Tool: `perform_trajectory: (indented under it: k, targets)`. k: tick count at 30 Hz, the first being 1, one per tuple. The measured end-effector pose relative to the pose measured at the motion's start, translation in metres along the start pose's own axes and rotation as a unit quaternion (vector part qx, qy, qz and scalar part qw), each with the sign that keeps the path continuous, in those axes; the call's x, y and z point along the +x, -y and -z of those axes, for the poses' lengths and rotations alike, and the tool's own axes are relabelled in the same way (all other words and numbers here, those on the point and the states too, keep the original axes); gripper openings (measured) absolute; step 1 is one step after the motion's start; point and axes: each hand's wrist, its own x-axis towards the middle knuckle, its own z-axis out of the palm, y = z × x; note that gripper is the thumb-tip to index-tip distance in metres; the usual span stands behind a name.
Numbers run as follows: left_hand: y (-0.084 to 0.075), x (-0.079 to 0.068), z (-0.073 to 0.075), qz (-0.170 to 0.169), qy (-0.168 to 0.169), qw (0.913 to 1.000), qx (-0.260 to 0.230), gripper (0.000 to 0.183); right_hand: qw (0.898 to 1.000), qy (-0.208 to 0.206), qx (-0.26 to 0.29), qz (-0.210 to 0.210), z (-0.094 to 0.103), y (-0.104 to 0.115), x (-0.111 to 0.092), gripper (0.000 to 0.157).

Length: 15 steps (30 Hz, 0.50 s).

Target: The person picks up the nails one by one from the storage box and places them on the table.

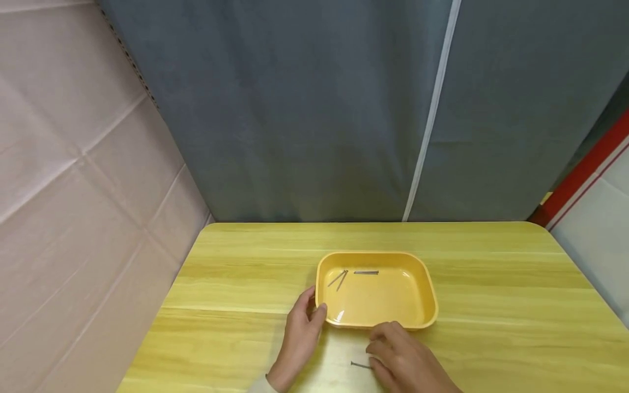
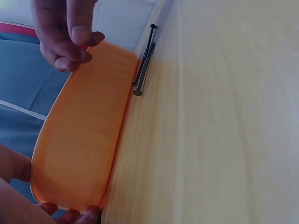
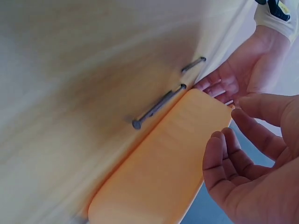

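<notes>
A yellow plastic tray (image 1: 427, 295) with rounded corners stands on the table, and several nails (image 1: 366, 272) lie inside along its far left part. My left hand (image 1: 301, 333) grips the tray's near left corner, thumb at the rim and fingers around the outside. In front of the tray, more nails (image 2: 145, 65) lie on the tabletop; one nail (image 1: 361, 365) shows beside my right hand, partly covered. My right hand (image 1: 405, 355) hovers over the tray's near side with its fingers loosely bent. Nothing shows between those fingers in the right wrist view.
The light wood-grain table (image 1: 236, 278) ends at a grey-blue curtain (image 1: 295, 109) with a pale vertical strip. A pinkish wall covering (image 1: 73, 218) borders the left side. On the right stands a white panel with a red edge (image 1: 589, 174).
</notes>
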Motion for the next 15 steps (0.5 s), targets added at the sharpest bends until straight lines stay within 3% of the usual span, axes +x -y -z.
perform_trajectory:
  k: [15]
  targets:
    - [-0.0006, -0.001, 0.0003, 0.002, 0.004, 1.0, -0.002, 0.055, 1.0, -0.024, -0.005, -0.005, 0.0077, -0.0037, 0.0067, 0.043]
